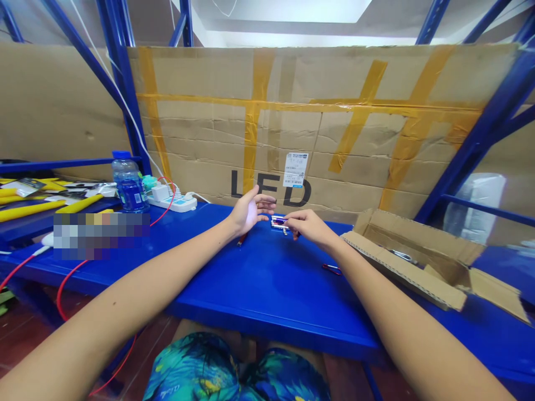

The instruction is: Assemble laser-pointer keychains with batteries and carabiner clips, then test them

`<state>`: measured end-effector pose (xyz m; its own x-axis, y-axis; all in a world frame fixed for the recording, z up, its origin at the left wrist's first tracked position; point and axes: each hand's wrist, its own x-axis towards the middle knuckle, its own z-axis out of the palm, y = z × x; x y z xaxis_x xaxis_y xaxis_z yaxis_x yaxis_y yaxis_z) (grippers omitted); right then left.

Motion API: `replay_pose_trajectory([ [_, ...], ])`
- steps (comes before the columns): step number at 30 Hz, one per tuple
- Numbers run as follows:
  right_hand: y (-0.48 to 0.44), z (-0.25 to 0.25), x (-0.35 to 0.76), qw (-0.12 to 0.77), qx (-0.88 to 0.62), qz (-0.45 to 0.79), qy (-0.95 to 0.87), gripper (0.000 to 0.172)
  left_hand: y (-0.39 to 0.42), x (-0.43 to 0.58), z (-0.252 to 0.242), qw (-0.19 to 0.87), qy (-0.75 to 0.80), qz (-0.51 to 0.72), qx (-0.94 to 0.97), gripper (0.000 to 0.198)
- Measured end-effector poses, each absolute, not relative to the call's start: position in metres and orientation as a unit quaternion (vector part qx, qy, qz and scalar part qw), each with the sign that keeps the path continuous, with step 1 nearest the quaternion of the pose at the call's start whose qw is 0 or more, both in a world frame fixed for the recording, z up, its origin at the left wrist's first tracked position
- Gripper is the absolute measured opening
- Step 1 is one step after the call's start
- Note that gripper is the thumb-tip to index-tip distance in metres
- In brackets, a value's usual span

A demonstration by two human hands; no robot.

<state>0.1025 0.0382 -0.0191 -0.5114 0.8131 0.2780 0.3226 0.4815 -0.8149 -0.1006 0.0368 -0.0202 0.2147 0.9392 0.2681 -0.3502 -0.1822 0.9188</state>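
Two hands work over the blue metal desk (267, 284) in our head view: our left hand (249, 211) is open, fingers spread and holding nothing, while our right hand (308, 228) is curled, pinching a small shiny metal part (279, 224) near the desk's far edge. If our pinch loosens, that smooth part could slip, drop and slide across the slick desktop.

Table (267, 278): blue painted metal, glossy, smooth. Small part (278, 223): polished, shiny metal. Cardboard sheet (217, 133): matt, rough, creased. Packing tape (252, 139): glossy yellow plastic. Water bottle (129, 186): clear smooth plastic. Shorts (188, 367): printed cloth.
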Motion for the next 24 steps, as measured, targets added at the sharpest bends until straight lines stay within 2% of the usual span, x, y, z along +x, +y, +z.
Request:
replay_pose_trajectory([
  [15,0.0364,-0.0161,0.102,0.346,-0.374,0.356,-0.783,0.031,0.0358,-0.1002,-0.0202,0.578,0.278,0.559,0.526,0.059],
  [24,0.036,-0.0149,0.1018,0.341,-0.389,0.323,-0.792,0.025,0.0364,-0.1012,-0.0205,0.58,0.265,0.557,0.532,0.06],
])
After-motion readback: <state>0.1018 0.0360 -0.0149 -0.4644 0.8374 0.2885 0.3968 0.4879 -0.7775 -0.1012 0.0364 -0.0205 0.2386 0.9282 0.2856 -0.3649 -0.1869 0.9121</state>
